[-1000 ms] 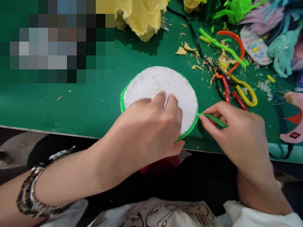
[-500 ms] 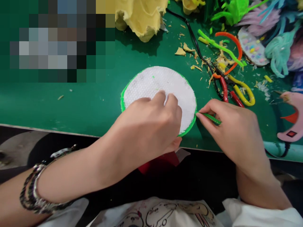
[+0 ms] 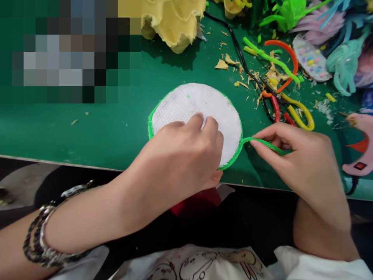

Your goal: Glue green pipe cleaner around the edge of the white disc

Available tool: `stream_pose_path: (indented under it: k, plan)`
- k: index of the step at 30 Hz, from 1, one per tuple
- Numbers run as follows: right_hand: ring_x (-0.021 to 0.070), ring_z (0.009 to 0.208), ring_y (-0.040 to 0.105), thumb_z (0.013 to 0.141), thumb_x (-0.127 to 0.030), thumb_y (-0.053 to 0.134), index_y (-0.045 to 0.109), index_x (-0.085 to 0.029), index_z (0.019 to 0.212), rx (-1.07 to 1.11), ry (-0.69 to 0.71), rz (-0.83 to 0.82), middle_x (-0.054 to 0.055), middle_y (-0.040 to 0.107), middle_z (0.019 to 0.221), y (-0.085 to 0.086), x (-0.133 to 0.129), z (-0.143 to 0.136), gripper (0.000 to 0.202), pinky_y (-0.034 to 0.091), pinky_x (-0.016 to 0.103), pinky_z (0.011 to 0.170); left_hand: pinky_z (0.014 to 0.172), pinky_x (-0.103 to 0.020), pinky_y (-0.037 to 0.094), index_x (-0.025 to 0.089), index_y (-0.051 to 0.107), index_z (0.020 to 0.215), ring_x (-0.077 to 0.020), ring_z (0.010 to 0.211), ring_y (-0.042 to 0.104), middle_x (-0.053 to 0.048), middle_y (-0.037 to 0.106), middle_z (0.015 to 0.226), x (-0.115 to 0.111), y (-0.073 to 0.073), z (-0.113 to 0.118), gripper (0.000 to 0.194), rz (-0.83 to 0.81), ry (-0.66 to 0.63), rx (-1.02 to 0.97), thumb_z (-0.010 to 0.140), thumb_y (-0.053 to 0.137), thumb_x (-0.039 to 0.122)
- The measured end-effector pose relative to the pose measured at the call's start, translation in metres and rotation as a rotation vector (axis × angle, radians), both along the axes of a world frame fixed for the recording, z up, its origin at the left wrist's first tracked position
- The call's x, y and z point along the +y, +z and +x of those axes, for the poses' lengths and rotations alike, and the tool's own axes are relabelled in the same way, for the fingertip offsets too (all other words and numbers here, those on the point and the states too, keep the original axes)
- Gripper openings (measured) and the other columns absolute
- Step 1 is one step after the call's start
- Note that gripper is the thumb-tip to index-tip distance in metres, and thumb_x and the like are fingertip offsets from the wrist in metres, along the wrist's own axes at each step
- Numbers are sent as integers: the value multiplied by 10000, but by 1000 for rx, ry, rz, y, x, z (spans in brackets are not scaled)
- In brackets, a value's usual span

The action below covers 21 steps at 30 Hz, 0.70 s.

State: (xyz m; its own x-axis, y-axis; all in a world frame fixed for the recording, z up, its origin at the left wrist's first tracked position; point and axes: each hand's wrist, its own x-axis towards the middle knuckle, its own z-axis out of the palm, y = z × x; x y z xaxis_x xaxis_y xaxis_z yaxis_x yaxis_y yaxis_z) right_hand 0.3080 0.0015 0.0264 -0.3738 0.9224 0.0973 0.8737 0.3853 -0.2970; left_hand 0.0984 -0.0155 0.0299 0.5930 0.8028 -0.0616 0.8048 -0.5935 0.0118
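Note:
A round white disc (image 3: 192, 99) with a dimpled surface lies near the table's front edge, its rim trimmed with fuzzy green. My left hand (image 3: 186, 149) is closed on the disc's near side, fingers curled over the top and thumb at the near rim; the underside is hidden. From the right rim runs a green pipe cleaner (image 3: 247, 140). My right hand (image 3: 294, 155) pinches it between thumb and forefinger a short way out from the disc, and its loose end passes back under the fingers.
Behind my right hand lie scissors (image 3: 305, 118), red-handled pliers (image 3: 275, 109), a black cord and yellow scraps. A pink glue gun (image 3: 359, 147) rests at the right edge. Yellow egg-carton pieces (image 3: 177, 23) and colourful pipe cleaner bundles (image 3: 346, 62) stand at the back.
My right hand has slid right along the green pipe cleaner, away from the rim, so a short stretch of it now shows between disc and fingertips. My left hand stays in place.

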Motion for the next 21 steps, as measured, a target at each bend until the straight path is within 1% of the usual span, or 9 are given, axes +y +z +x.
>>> stream_pose_path:
  k: [3, 5, 8, 12, 16, 21]
  plan:
    - [156, 599, 596, 848, -280, 623, 630, -256, 744, -43, 1, 36, -16, 655, 679, -2, 1, -3, 107, 422, 287, 568, 472, -307, 383, 142, 625, 844, -247, 748, 612, -86, 614, 832, 1, -1, 0, 206, -1, 0, -7, 747, 620, 324]
    - [153, 611, 601, 859, -264, 605, 630, -246, 741, -47, 16, 37, -8, 665, 706, -4, 3, -5, 122, 431, 285, 579, 473, -311, 389, 142, 622, 846, -251, 761, 614, -85, 611, 840, 1, -1, -1, 225, 5, -2, -15, 740, 642, 339]
    - [150, 632, 607, 857, -241, 602, 634, -228, 749, -24, 33, 38, 6, 670, 747, -5, 5, -7, 114, 435, 276, 570, 477, -308, 389, 137, 619, 865, -258, 794, 616, -88, 608, 859, 0, 0, -2, 229, 7, -2, -23, 746, 654, 330]
    - [163, 668, 617, 853, -235, 602, 633, -227, 767, -44, 17, 12, 14, 666, 774, -7, 6, -10, 92, 434, 286, 572, 495, -303, 392, 139, 616, 867, -245, 767, 606, -82, 599, 848, -1, 2, -1, 214, -25, 9, -14, 767, 645, 326]
    - [176, 680, 611, 841, -242, 628, 625, -232, 761, -75, 13, 54, 19, 664, 781, -7, 7, -13, 81, 410, 305, 586, 559, -321, 449, 149, 611, 877, -259, 800, 615, -75, 597, 856, -1, 3, -1, 216, -40, 23, -7, 780, 652, 337]
    - [187, 666, 596, 832, -253, 648, 629, -239, 765, -92, 6, 68, 23, 656, 771, -6, 8, -16, 71, 392, 323, 603, 704, -411, 530, 130, 615, 926, -309, 880, 629, -95, 610, 903, 0, 4, 0, 262, -67, 10, 8, 781, 680, 338]
